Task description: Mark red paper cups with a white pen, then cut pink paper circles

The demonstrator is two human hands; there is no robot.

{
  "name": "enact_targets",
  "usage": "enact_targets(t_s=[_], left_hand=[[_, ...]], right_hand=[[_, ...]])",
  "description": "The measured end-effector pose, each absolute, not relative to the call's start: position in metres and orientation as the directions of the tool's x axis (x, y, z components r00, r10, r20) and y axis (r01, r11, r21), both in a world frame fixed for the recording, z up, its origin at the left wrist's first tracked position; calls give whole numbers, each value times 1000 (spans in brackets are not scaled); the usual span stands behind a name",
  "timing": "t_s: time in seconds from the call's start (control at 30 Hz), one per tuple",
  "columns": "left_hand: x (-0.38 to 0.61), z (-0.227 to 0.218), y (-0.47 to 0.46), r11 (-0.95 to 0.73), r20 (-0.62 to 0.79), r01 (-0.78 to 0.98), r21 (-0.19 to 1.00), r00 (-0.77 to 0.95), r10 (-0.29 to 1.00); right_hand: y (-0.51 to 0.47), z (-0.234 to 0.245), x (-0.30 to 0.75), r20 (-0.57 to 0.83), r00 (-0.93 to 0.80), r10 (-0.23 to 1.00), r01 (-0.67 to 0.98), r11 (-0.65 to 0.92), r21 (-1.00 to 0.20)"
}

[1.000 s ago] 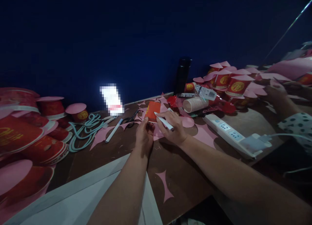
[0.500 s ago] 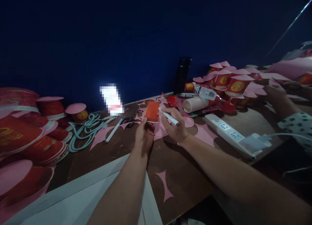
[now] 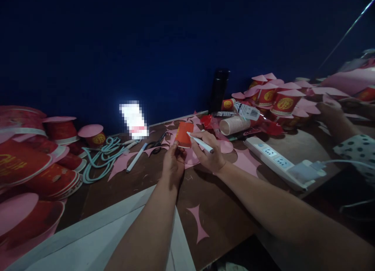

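My left hand (image 3: 173, 162) pinches a red paper cup (image 3: 184, 134) by its lower edge and holds it over a pink paper disc (image 3: 191, 157) on the brown table (image 3: 213, 208). A white pen (image 3: 200, 142) lies gripped in my right hand (image 3: 209, 150), its tip touching the cup's right side. Both hands are closed around what they hold.
Stacks of red cups with pink lids (image 3: 35, 157) crowd the left; more (image 3: 281, 99) stand at the back right. Scissors (image 3: 156, 142), a spare pen (image 3: 136, 157), a teal cord (image 3: 101, 155), a white power strip (image 3: 278, 161), a dark bottle (image 3: 219, 89) and another person's arm (image 3: 342, 126) lie around.
My right hand has shifted slightly, bringing the pen tip back against the cup's right side. The cup has tilted a little in my left hand.
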State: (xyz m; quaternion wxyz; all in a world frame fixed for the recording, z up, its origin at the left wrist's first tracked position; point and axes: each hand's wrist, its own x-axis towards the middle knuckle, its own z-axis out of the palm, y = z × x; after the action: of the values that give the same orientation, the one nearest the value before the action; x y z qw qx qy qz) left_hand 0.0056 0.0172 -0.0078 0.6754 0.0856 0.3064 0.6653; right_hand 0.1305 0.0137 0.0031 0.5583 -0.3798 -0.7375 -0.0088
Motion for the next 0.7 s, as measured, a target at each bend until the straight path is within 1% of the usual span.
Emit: enact_targets(t_s=[0.17, 0.43, 0.7], left_hand=[[6, -5, 16, 114, -322, -837, 534, -77, 943], [7, -5, 15, 101, -299, -829, 550, -82, 951], [7, -5, 15, 104, -299, -834, 541, -76, 951]], right_hand=[[13, 4, 130, 831, -84, 549, 586, 702, -404], [13, 5, 131, 826, -89, 556, 597, 694, -403], [14, 3, 131, 829, -81, 553, 604, 689, -401]])
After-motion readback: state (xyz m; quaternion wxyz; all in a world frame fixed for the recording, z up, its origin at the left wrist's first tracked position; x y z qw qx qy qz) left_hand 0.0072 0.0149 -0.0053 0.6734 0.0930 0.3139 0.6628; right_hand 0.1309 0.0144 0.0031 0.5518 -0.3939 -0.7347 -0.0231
